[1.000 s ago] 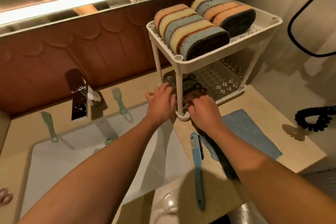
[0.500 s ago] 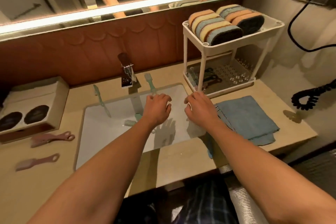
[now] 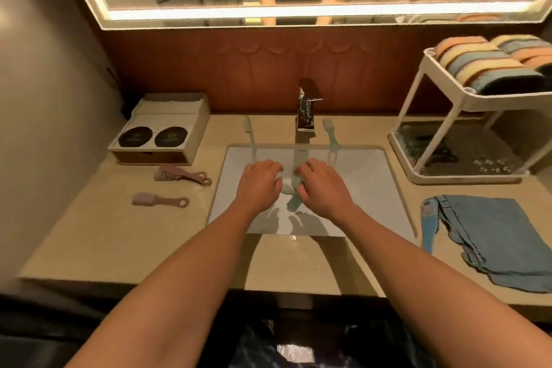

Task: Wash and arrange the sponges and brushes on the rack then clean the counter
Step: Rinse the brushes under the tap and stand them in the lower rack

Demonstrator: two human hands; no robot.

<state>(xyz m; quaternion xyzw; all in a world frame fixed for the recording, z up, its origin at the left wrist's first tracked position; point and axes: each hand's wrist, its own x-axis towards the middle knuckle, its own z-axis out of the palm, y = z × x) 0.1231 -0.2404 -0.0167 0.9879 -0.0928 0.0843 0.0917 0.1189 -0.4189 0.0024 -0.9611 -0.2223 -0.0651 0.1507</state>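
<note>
Right hand [image 3: 324, 188] sits over the middle of the sink [image 3: 373, 176], fingers curled round a mint brush [image 3: 294, 203] whose handle end pokes out toward the bottom of the frame. Left hand [image 3: 260, 185] is right beside it with the knuckles up and the fingers bent under. Honestly can't tell if it's gripping the brush head or just rubbing it.

Makes sense to hold it there, since it's straight below the faucet [image 3: 307, 110] and any drips go into the basin. I can't make out whether water is running.

Two more green brushes [image 3: 249, 134] lie across the back edge of the sink, one each side of the faucet, probably queued for washing. Same guess for the pink brushes [image 3: 182, 176] on the counter at centre left and the blue brush [image 3: 430, 221] at lower right, just beside the blue cloth [image 3: 493, 236].

The rack [image 3: 418, 116] at upper right has its top tier full of sponges [image 3: 478, 66]. It's cut off by the frame edge. The lower tier holds some dark stuff, too blurry to count.
</note>
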